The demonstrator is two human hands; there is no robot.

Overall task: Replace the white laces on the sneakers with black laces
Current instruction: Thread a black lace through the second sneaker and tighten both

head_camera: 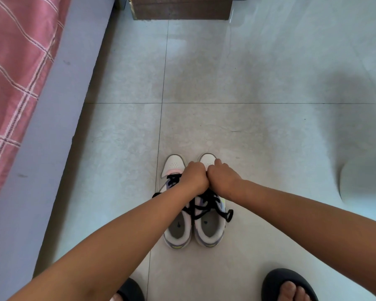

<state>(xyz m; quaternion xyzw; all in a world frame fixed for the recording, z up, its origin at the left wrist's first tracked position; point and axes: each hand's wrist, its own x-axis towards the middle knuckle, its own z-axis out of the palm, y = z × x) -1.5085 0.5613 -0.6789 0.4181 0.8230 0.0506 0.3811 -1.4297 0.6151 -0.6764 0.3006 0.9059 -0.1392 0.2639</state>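
Observation:
Two white sneakers stand side by side on the floor, toes pointing away from me: the left sneaker (174,168) and the right sneaker (208,227). Both carry black laces (204,202), with loose ends trailing over the right shoe's side. My left hand (194,177) and my right hand (223,178) are curled into fists pressed together over the front of the right sneaker. The fingers point downward, so what they grip is hidden; black lace runs out from under them. No white laces are in view.
A bed with a pink checked sheet (15,72) and a grey frame (59,118) runs along the left. A wooden cabinet base (181,7) stands at the far end. My feet in black slippers (289,285) rest on the pale tiled floor (248,83).

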